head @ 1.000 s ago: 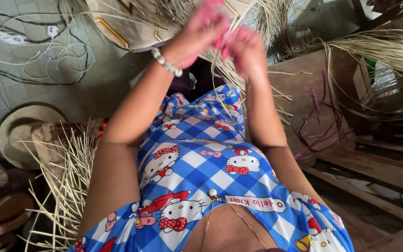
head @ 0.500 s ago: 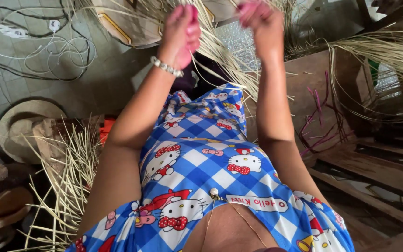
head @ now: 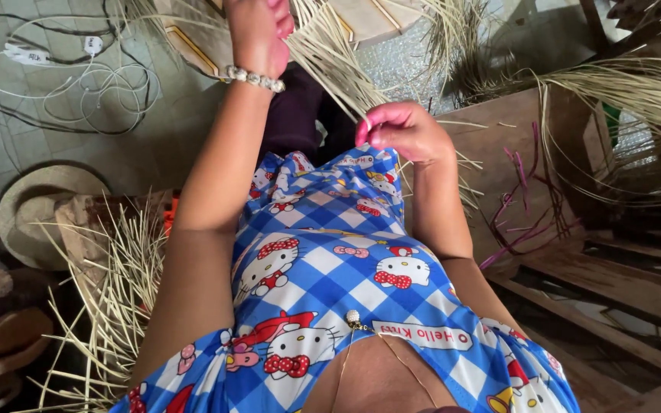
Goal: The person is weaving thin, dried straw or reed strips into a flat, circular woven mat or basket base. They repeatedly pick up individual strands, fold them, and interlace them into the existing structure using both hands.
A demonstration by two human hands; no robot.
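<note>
Straw strands [head: 330, 57] pinched in left hand [head: 258, 30] grip, raised; right hand [head: 403, 130] grip clenched on one strand. Brittle straw may snap if pulled sharply.

1. Soft, even daylight fills the scene; no hard-edged shadows fall anywhere.
2. The tiled floor [head: 55, 145] at far left is moderately bright, without glare.
3. The near left corner, below the straw bundle [head: 109, 306], sinks into deep shadow.
4. The wooden planks [head: 621, 283] at near right are dim.
5. The raised left hand [head: 258, 30] is slightly motion-blurred and cut off by the top edge.
6. Wide-angle distortion bends lines at the edges.
</note>
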